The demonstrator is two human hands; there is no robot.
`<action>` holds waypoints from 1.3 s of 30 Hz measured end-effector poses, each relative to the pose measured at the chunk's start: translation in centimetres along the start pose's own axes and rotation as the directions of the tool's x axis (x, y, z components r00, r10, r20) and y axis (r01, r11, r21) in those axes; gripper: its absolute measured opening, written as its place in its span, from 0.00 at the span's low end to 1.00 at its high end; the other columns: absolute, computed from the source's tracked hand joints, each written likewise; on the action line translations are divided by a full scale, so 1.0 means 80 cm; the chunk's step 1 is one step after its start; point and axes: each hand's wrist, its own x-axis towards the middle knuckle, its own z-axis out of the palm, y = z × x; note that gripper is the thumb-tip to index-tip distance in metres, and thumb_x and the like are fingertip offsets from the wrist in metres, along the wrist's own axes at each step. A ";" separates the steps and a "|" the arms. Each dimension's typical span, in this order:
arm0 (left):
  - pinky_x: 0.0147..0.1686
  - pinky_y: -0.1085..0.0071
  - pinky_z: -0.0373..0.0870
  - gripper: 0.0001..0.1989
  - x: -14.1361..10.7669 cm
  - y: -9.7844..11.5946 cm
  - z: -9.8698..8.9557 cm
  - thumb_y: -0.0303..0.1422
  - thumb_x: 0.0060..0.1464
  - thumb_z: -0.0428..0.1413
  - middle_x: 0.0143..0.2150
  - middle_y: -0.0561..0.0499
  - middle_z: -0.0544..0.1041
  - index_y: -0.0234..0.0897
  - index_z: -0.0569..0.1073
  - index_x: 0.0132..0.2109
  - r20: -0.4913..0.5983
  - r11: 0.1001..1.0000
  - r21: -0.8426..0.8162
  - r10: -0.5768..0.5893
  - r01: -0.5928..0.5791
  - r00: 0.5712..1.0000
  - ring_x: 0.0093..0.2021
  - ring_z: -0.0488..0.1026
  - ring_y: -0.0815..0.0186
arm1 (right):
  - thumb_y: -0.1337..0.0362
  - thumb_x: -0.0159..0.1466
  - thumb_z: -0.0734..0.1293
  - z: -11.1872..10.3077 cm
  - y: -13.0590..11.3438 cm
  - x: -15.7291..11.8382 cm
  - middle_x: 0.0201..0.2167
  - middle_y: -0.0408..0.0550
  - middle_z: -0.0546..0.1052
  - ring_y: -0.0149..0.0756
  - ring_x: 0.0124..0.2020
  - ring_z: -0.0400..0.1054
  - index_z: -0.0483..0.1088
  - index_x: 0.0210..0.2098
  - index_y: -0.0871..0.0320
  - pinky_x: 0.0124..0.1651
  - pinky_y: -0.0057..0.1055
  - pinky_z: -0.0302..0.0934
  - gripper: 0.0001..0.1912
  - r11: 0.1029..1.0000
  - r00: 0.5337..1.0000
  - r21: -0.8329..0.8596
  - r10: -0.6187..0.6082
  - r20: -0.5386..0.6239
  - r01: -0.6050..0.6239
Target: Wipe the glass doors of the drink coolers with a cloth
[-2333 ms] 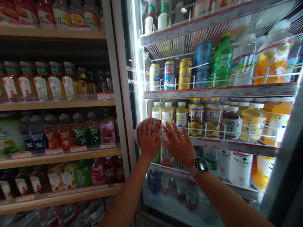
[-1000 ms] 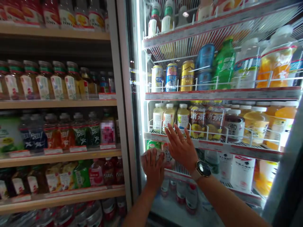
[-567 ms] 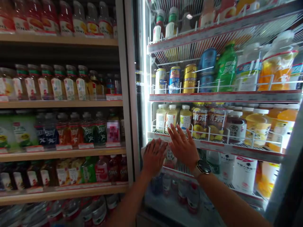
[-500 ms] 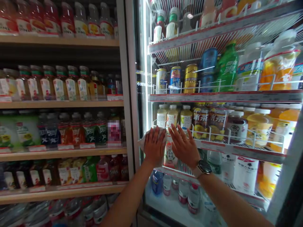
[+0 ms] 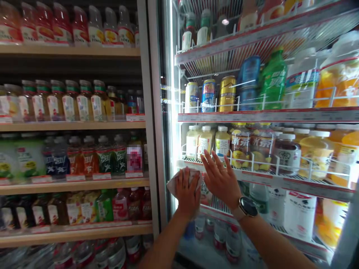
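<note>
Cloth under the left hand, pressed to the glass door of a drinks cooler, now lower than a moment earlier, below the shelf rail; right hand open, flat on the glass just beside it; hands apart.
</note>
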 end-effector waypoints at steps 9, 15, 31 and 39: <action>0.70 0.49 0.49 0.29 -0.070 0.006 0.005 0.28 0.63 0.48 0.75 0.50 0.43 0.46 0.59 0.69 -0.017 0.999 -0.043 -0.027 0.026 0.999 0.74 0.42 0.54 | 0.64 0.68 0.60 0.002 0.001 0.000 0.69 0.54 0.58 0.44 0.73 0.44 0.43 0.72 0.65 0.74 0.49 0.27 0.37 1.000 1.000 0.012 0.010 0.016 -0.010; 0.72 0.50 0.40 0.29 0.068 -0.001 -0.007 0.30 0.66 0.44 0.76 0.55 0.38 0.49 0.50 0.71 -0.083 0.985 -0.123 -0.135 0.124 0.987 0.75 0.34 0.58 | 0.65 0.68 0.60 -0.001 0.002 0.001 0.69 0.52 0.58 0.42 0.73 0.43 0.48 0.71 0.64 0.74 0.48 0.25 0.34 1.000 1.000 0.005 0.010 0.030 -0.010; 0.67 0.46 0.54 0.29 -0.038 -0.026 0.002 0.28 0.62 0.48 0.74 0.47 0.49 0.47 0.59 0.69 -0.042 0.995 -0.056 -0.086 0.083 0.995 0.73 0.45 0.51 | 0.65 0.68 0.60 -0.001 0.003 0.000 0.70 0.54 0.57 0.44 0.73 0.42 0.40 0.72 0.64 0.74 0.48 0.27 0.38 0.999 1.000 0.034 0.009 0.030 -0.010; 0.70 0.48 0.47 0.29 -0.036 -0.044 -0.004 0.29 0.65 0.46 0.75 0.51 0.47 0.49 0.54 0.70 -0.080 0.988 -0.077 -0.137 0.130 0.987 0.74 0.42 0.55 | 0.65 0.68 0.59 -0.001 0.003 0.000 0.70 0.53 0.56 0.45 0.72 0.45 0.41 0.72 0.65 0.74 0.49 0.27 0.37 1.000 0.999 0.021 0.001 0.038 -0.002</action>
